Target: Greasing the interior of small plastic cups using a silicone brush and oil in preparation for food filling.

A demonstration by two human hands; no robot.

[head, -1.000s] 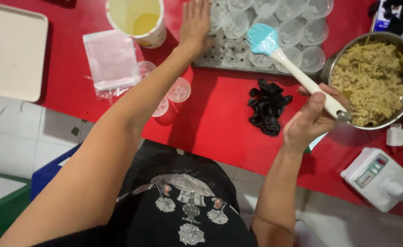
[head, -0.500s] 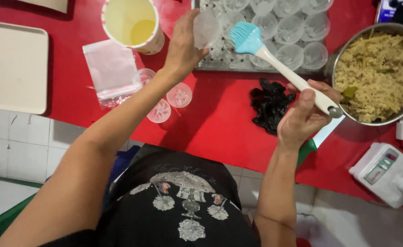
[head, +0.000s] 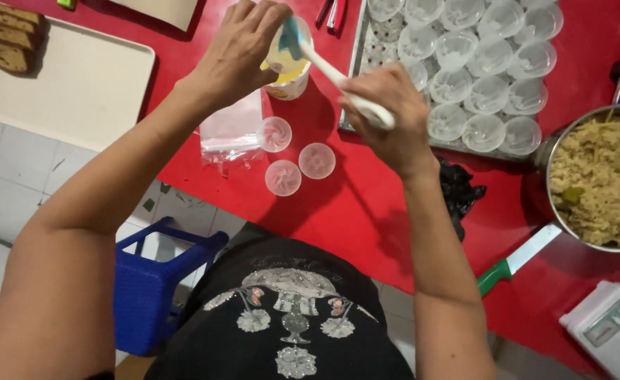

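Brush [head: 292,34] tip half-hidden behind left hand [head: 243,49] gripping cup [head: 286,56]; right hand [head: 387,116] fingers clench handle.

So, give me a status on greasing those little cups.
Done: three small cups sit apart on the red table. In hand: the left hand holds a cup while the right hand works the silicone brush inside it. Left: the tray of moulds, then the filling bowl.
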